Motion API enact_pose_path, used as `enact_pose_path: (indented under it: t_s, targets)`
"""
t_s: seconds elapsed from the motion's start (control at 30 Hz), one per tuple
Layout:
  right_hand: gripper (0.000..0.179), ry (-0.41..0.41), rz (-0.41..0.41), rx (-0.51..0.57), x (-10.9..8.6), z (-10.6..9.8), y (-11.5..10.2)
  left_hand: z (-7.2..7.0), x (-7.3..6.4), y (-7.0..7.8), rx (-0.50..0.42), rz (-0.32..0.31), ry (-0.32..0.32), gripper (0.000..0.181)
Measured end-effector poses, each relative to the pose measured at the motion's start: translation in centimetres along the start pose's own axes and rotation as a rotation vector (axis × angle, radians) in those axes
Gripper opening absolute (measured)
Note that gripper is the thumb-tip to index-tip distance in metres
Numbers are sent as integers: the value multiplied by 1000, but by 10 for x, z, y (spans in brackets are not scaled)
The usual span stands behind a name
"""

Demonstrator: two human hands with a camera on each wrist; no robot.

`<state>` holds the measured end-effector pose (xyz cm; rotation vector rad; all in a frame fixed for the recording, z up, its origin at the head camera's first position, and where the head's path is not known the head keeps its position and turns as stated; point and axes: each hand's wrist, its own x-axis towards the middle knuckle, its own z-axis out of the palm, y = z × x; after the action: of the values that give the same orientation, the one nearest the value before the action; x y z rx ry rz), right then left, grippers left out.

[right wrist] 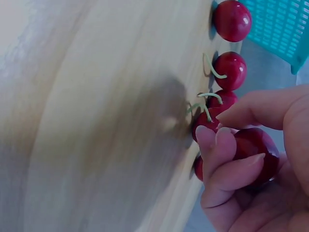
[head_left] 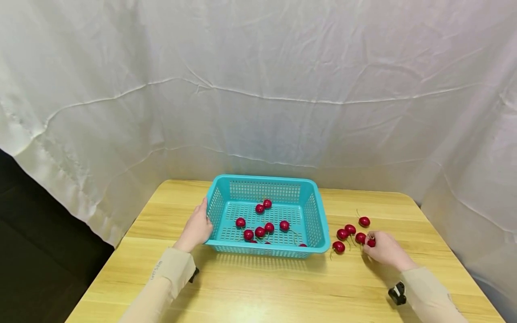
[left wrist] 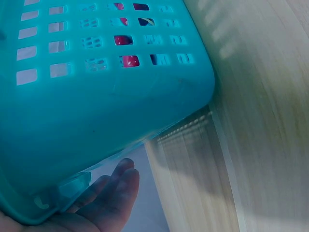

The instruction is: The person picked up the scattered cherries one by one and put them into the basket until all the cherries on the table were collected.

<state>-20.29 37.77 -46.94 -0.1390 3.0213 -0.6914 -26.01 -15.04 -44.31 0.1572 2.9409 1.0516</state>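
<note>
A turquoise plastic basket (head_left: 262, 179) with slotted walls stands on the table, with several red cherries (head_left: 260, 232) spread over its floor. My left hand (head_left: 199, 226) holds its left rim; in the left wrist view the fingers (left wrist: 123, 193) reach beneath the rim. Right of the basket, my right hand (head_left: 385, 249) is at a small group of stemmed cherries (head_left: 342, 234). In the right wrist view its curled fingers hold one dark red cherry (right wrist: 258, 142). The thumb and index fingertips come close to another cherry (right wrist: 205, 121); whether they grip it I cannot tell.
The wooden table (head_left: 266, 287) carries everything, its back edge running along a pale hanging curtain (head_left: 258, 125). One cherry (head_left: 364, 221) lies a little behind the others. A dark cloth (head_left: 40, 251) hangs beyond the table's left edge.
</note>
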Motion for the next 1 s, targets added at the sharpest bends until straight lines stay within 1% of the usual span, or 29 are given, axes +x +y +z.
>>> enact_pose_path:
  t_s: [0.17, 0.23, 0.4, 0.63, 0.73, 0.87, 1.0]
  targets:
    - [8, 0, -1, 18, -1, -5, -6, -1, -1, 0, 4, 3, 0, 73]
    - [9, 18, -6, 15, -1, -7, -10, -1, -1, 0, 6, 2, -1, 74]
    - [9, 94, -51, -9, 0, -11, -21, -1, 0, 1, 12, 1, 0, 74]
    - [11, 195, -111, -43, 6, -17, -46, -1, -1, 1, 10, 3, 2, 74]
    - [13, 211, -121, -32, 8, -19, -58, -1, 0, 1, 11, 5, 4, 74]
    - [12, 218, -125, -7, 9, -22, -73, -1, 0, 1, 13, 3, 5, 75]
    - [12, 247, -141, 5, 11, -26, -87, 0, 0, 0, 13, -1, 7, 75]
